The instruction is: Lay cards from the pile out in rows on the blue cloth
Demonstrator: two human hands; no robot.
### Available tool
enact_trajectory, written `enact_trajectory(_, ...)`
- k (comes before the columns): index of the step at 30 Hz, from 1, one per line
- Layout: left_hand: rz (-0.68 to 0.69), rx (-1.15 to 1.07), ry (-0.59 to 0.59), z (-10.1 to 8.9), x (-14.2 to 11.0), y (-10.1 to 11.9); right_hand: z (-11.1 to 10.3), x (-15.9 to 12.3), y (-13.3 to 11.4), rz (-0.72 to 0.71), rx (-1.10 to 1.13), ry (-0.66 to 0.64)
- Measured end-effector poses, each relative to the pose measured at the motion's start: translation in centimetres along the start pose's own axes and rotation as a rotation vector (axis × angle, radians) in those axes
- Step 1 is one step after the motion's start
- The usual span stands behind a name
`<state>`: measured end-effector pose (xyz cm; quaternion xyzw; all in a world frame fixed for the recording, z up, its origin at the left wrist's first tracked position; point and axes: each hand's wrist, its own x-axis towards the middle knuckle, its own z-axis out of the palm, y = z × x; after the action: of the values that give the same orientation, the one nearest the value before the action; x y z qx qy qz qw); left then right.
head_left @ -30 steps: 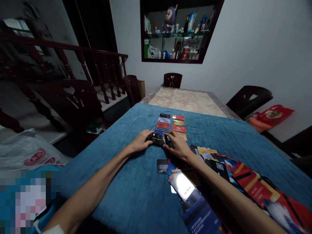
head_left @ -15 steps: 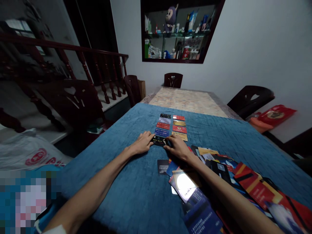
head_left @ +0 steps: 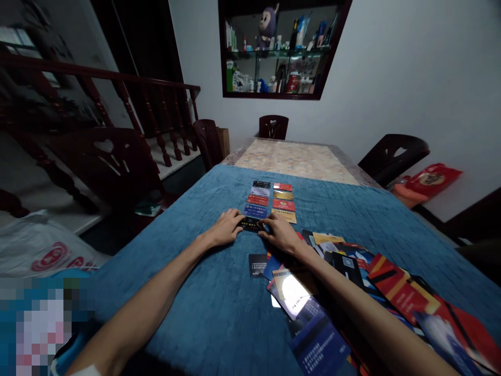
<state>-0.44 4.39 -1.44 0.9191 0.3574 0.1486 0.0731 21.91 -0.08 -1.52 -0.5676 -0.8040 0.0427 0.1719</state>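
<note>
A black card (head_left: 250,224) with yellowish lettering lies at the near end of the left column of cards on the blue cloth. My left hand (head_left: 225,228) is closed at its left end, fingertips and thumb pinching the edge. At the right end, my right hand (head_left: 279,233) has its fingers closed on the card and covers that corner. Just beyond lies a dark blue card (head_left: 255,211), then a red card (head_left: 257,200). Beside them runs a second column with a gold card (head_left: 284,215) nearest and a red card (head_left: 284,204) behind it.
A loose pile of cards spreads under and right of my right forearm, with a blue card (head_left: 319,342) and a red card (head_left: 403,287) on top. A dark card (head_left: 257,265) lies by its left edge. Chairs surround the table (head_left: 297,154); a white bag (head_left: 47,245) stands left.
The view has shifted slightly, so everything sits a little further left. Both hands stay at the ends of the black card, with hardly any movement against the cloth.
</note>
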Motion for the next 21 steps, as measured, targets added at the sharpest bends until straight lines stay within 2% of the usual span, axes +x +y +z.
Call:
enact_trajectory(7,0.022,0.041,0.016,-0.1,0.1,0.0,-1.3,-0.2,-0.2,-0.035,0.001,-0.036)
enact_trajectory(11,0.007,0.075,0.005,-0.7,0.0,0.4,-2.4,-1.1,0.4,-0.047,0.022,0.017)
enact_trajectory(15,-0.013,0.099,0.034,-1.2,-0.1,1.1,-3.8,-3.0,1.3,-0.084,0.042,0.095)
enact_trajectory(21,0.052,0.027,0.136,-1.4,-0.2,2.9,-6.0,-6.6,2.0,-0.146,0.089,0.116)
